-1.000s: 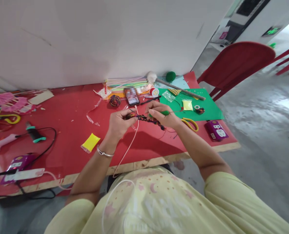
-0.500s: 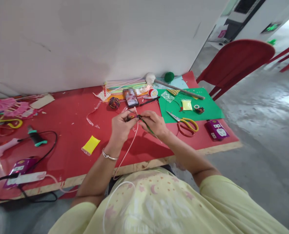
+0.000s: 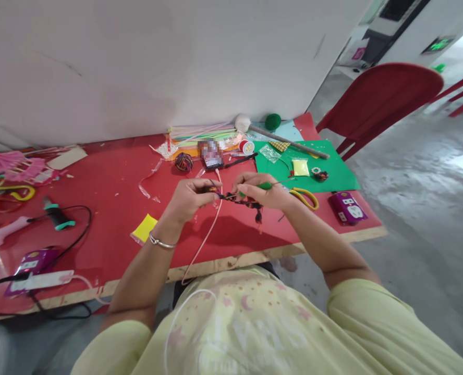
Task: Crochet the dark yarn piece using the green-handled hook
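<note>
Thumb and fingers of my left hand (image 3: 186,202) pinch dark multicoloured yarn at one end of a narrow crocheted strip (image 3: 251,203). That strip stretches right, beneath my other hand, and its orange-tipped end dangles above the red table covering. My right hand (image 3: 263,194) is closed around a crochet hook with a green handle (image 3: 265,185); its thin tip meets the strip between both hands. Beyond my left hand lies a ball of the same yarn (image 3: 183,162). Scissors with yellow handles (image 3: 306,198) are partly hidden by my right hand.
Behind my hands a phone (image 3: 211,155) lies with a pink cable (image 3: 206,237) running to the table's front edge. A yellow packet (image 3: 144,228) is near my left forearm. Purple power sockets (image 3: 348,207) sit at the right, a glue gun (image 3: 7,233) at the far left.
My hands have moved apart, my right one rightward with the crochet hook. The hook's handle has swung to point right, and the strip now shows stretched and hanging between and below the hands.
</note>
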Tool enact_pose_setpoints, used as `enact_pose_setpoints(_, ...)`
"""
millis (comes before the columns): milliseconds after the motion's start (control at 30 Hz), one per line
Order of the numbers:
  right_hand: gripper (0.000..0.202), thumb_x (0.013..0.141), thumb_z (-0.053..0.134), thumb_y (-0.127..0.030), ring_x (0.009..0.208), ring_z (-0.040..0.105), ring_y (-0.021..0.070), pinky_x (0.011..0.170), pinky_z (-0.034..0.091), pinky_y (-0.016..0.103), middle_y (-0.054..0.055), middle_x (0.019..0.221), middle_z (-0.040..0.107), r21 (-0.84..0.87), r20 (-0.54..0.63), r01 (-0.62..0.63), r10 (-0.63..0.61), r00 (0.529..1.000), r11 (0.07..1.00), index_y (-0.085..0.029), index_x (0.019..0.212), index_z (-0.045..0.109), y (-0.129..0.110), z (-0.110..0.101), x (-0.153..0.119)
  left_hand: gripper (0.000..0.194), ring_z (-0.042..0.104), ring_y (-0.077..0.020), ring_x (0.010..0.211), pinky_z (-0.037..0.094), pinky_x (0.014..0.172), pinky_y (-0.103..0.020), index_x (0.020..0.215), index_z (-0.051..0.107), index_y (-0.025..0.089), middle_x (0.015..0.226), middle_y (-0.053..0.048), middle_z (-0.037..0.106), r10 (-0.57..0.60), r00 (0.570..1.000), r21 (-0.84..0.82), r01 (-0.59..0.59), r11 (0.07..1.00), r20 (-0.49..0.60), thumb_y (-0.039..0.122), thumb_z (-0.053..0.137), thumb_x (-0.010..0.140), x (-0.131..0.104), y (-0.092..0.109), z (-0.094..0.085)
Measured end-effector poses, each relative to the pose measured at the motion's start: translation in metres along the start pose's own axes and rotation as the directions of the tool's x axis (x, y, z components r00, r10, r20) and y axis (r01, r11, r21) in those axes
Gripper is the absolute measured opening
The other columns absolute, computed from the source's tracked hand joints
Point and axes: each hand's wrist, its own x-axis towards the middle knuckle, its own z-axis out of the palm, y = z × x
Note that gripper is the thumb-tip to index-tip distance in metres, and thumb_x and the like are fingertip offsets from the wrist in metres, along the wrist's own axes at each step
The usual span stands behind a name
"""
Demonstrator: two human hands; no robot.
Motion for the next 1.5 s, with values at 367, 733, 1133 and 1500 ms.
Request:
enact_pose_setpoints(367,0.043,0.096,0.053,-0.058,0.079,0.059,0.0143,0.069,0.053,0.028,0.005,0.096,0.060,0.069,-0.636,0.028,0.023,0.772,0.997,-0.021,0.079,0.068,0.036,0.080,0.002,0.054,0.045,-0.0081,0.061,0.040,0.059,-0.021,0.124,0.075,0.022,0.070,0.004,0.056,0.247,0.916,0.109,-0.223,0.969,-0.317,0.017,0.077,0.070,-0.005,-0.021,0.044)
enact_pose_setpoints(733,0.052,0.094,0.052,-0.062,0.075,0.056,0.0121,0.053,0.049,0.024,0.007,0.112,0.055,0.295,-0.449,0.147,0.001,0.894,0.944,-0.020,0.072,0.072,0.037,0.055,0.004,0.051,0.023,-0.0006,0.044,0.014,0.043,-0.015,0.110,0.079,0.016,0.053,0.007,0.043,-0.194,0.940,-0.461,0.309,0.832,0.280,0.011,0.083,0.060,-0.003,-0.003,0.004)
enact_pose_setpoints(1133,0.050,0.093,0.056,-0.063,0.083,0.058,0.0163,0.054,0.051,0.028,0.010,0.113,0.057,0.128,-0.430,0.204,-0.131,0.893,0.971,-0.022,0.074,0.076,0.017,0.033,0.005,0.045,0.032,-0.0011,0.041,0.022,0.042,-0.018,0.101,0.082,0.018,0.052,0.004,0.055,-0.062,0.988,-0.474,0.123,0.872,0.143,0.013,0.089,0.057,-0.002,0.009,0.013)
enact_pose_setpoints(1500,0.052,0.087,0.057,-0.069,0.079,0.055,0.0141,0.050,0.048,0.024,0.007,0.115,0.056,0.398,-0.509,0.205,0.029,0.860,0.894,-0.022,0.067,0.067,0.028,0.066,0.019,0.042,0.033,0.0015,0.042,0.021,0.039,-0.017,0.094,0.082,0.022,0.085,-0.004,0.077,0.064,0.994,-0.503,-0.103,0.858,-0.093,0.012,0.088,0.054,-0.001,0.015,0.025)
